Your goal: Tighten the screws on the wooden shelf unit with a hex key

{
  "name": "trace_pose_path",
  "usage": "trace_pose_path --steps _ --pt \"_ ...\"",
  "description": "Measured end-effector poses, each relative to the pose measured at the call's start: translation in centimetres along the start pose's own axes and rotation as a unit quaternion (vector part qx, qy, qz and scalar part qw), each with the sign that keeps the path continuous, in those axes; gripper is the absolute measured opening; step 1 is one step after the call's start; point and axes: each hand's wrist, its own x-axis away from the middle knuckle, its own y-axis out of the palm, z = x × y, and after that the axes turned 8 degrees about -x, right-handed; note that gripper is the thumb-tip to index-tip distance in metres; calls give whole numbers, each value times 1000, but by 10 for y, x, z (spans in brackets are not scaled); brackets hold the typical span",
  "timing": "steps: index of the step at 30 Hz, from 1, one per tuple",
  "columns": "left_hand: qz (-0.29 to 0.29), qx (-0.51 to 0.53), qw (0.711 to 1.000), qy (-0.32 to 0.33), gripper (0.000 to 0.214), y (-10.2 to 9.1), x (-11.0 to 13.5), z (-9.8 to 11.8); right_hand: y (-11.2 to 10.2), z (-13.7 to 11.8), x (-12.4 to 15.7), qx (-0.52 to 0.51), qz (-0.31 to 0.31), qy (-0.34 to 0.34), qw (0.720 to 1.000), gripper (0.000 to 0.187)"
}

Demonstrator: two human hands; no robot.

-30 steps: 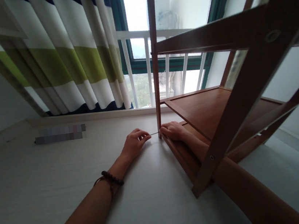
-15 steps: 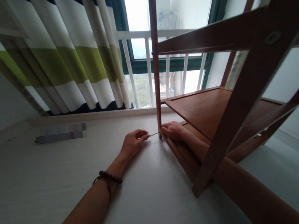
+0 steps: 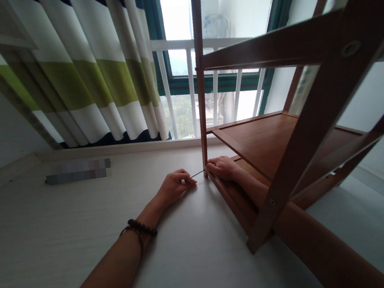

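Across pale flooring [image 3: 193, 262], left fingers [image 3: 192, 181] pinching the thin rod [image 3: 198, 174] should hold it straight, right fingers [image 3: 210, 165] gripping the wooden rack [image 3: 262, 139].

A reddish-brown wooden shelf unit [image 3: 303, 186] with flat panels [image 3: 258, 137] is standing from one to five o'clock, running beyond the view's edge. A thin, dark, straight rod [image 3: 198, 174] is slanting near six o'clock, just below centre, its upper end meeting the unit's leftmost leg [image 3: 204, 147] near the bottom.
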Motion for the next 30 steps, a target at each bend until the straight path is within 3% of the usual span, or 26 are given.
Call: trace_pose_path --steps 6,12,20,23,26,30 --pt "28 -57 997 -46 17 3 1 1 1 2 0 -1 2 -4 1000 38" --pt "21 -113 993 -8 18 4 2 9 -1 0 1 0 -4 3 1000 39" --pt "45 -64 996 -42 23 3 1 1 1 3 0 8 -12 0 1000 39" --pt "77 -96 992 -22 12 5 -1 -2 2 5 -1 6 -13 -4 1000 39" --pt "101 -107 989 -7 14 6 -1 -2 3 5 -2 -8 -16 -8 1000 40" --pt "86 -75 992 -48 24 3 2 0 2 5 -2 -12 -15 -3 1000 40"
